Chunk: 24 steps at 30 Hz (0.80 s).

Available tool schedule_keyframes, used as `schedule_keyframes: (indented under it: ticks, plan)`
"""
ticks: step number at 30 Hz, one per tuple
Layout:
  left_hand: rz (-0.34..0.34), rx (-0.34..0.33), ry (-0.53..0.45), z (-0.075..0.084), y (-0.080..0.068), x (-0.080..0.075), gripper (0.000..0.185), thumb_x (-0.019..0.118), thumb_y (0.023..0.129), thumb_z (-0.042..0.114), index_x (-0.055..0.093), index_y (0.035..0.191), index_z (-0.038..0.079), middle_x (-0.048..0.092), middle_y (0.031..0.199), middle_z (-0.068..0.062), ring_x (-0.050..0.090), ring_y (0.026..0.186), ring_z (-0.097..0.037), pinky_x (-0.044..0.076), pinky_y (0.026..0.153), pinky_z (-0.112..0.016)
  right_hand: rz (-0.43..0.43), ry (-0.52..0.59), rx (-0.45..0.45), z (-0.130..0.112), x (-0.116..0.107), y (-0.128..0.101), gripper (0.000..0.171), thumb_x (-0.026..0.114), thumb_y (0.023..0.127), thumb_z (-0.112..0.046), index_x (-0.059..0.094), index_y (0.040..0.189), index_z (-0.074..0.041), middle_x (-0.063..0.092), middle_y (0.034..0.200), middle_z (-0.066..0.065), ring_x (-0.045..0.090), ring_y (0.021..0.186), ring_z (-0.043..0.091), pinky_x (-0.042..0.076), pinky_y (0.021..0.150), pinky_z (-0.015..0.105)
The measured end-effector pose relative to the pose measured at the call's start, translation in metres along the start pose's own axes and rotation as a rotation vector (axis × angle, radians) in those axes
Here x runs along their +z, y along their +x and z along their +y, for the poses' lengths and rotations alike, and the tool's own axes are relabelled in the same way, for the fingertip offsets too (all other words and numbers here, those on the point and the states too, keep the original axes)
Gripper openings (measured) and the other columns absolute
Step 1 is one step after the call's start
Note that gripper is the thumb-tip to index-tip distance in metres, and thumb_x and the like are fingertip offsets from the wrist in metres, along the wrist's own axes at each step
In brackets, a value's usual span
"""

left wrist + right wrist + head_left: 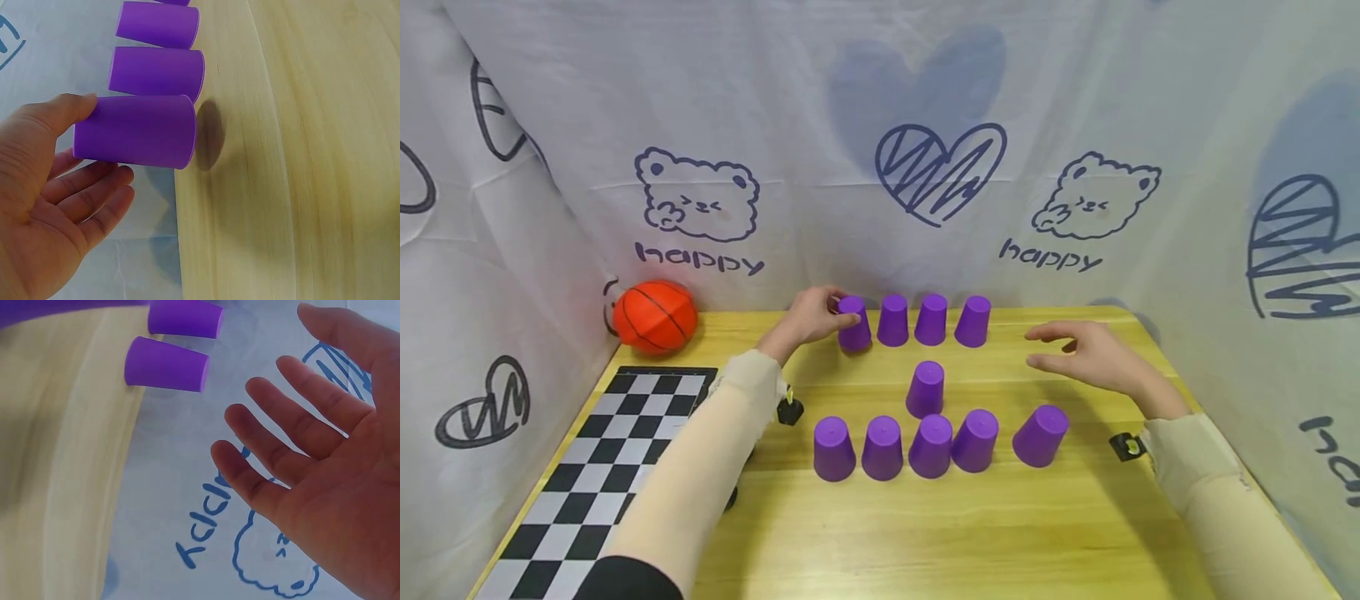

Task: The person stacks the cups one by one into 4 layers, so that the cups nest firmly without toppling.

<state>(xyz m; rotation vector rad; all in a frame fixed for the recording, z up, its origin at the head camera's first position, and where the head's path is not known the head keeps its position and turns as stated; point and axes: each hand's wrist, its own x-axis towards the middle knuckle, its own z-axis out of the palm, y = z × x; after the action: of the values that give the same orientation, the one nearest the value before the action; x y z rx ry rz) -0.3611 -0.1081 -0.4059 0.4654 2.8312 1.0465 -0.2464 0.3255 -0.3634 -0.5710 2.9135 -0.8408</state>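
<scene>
My left hand (815, 317) grips an upside-down purple cup (854, 325) near its narrow end, at the left end of the back row. In the left wrist view the thumb lies on one side of this cup (134, 131) and the fingers on the other, with a dark shadow on the wood beside its rim. Several more upturned purple cups (932, 321) continue that row to the right. My right hand (1093, 357) is held in the air right of the row, fingers spread and holding nothing; its palm shows in the right wrist view.
One purple cup (926, 390) stands mid-table, behind a front row of several cups (882, 448). Another cup (1041, 436) is set apart at the right. On the left lie a black-and-white checkered board (617, 450) and an orange ball (656, 317). White printed cloth (820, 208) hangs behind the table.
</scene>
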Motion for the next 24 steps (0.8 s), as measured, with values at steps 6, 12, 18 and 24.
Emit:
schedule_keyframes:
  ticks: [6, 12, 18, 24]
  plan:
    - [0.016, -0.007, -0.013, -0.001, 0.006, 0.002, 0.057, 0.077, 0.096, 0.029, 0.061, 0.139, -0.004, 0.071, 0.129, -0.025, 0.068, 0.12, -0.038, 0.058, 0.102, -0.047, 0.019, 0.008, -0.007, 0.007, 0.008, -0.028, 0.043, 0.077, 0.097, -0.034, 0.072, 0.133, -0.012, 0.074, 0.132, 0.011, 0.067, 0.125, 0.034, 0.057, 0.099, 0.053]
    - [0.013, -0.01, -0.008, -0.003, 0.01, 0.005, 0.057, 0.077, 0.096, 0.027, 0.06, 0.14, -0.005, 0.07, 0.131, -0.026, 0.068, 0.123, -0.039, 0.056, 0.105, -0.047, 0.002, 0.035, 0.0, 0.014, 0.016, -0.048, 0.042, 0.076, 0.098, -0.032, 0.07, 0.135, -0.012, 0.074, 0.133, 0.01, 0.067, 0.125, 0.035, 0.058, 0.097, 0.047]
    - [0.025, -0.007, 0.0, -0.008, 0.013, 0.006, 0.056, 0.076, 0.096, 0.026, 0.06, 0.139, -0.007, 0.07, 0.131, -0.028, 0.067, 0.123, -0.04, 0.056, 0.106, -0.048, 0.0, 0.033, 0.021, 0.02, 0.024, -0.06, 0.045, 0.077, 0.097, -0.036, 0.07, 0.135, -0.013, 0.074, 0.133, 0.008, 0.067, 0.124, 0.033, 0.058, 0.096, 0.044]
    - [0.024, -0.017, 0.013, -0.01, 0.015, 0.009, 0.057, 0.076, 0.097, 0.027, 0.059, 0.14, -0.007, 0.069, 0.131, -0.028, 0.067, 0.123, -0.041, 0.055, 0.107, -0.049, 0.007, 0.054, 0.017, 0.027, 0.036, -0.068, 0.046, 0.079, 0.095, -0.036, 0.071, 0.134, -0.013, 0.075, 0.131, 0.006, 0.068, 0.121, 0.032, 0.059, 0.094, 0.04]
